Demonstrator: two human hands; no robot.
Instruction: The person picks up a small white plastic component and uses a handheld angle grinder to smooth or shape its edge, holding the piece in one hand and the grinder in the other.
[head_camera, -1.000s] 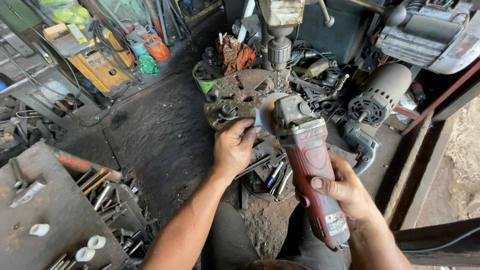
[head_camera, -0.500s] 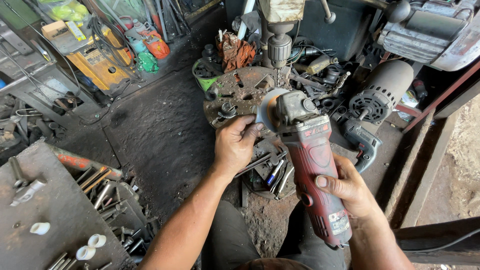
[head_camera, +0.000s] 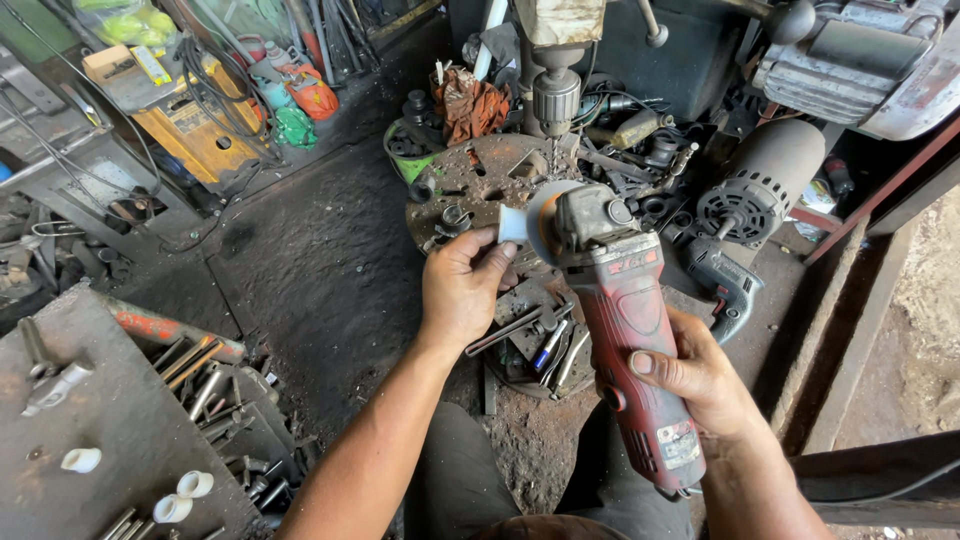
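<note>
My right hand (head_camera: 700, 375) grips the body of a red angle grinder (head_camera: 625, 320) whose grey head and disc (head_camera: 545, 220) point away from me. My left hand (head_camera: 462, 285) holds a small pale block (head_camera: 512, 224) between thumb and fingers, pressed against the disc's left face. Both hands hover over a round rusty drill-press table (head_camera: 480, 175) with slots and loose metal parts on it.
A drill chuck (head_camera: 556, 95) hangs above the table. A grey electric motor (head_camera: 765, 185) lies to the right, a dark power drill (head_camera: 725, 285) beside it. Wrenches and bolts (head_camera: 545, 340) lie under my hands. A metal bench (head_camera: 70, 450) with white fittings stands lower left.
The view has shifted slightly. My left hand has brought the pale block up against the grinder disc; the right hand keeps the same grip.
</note>
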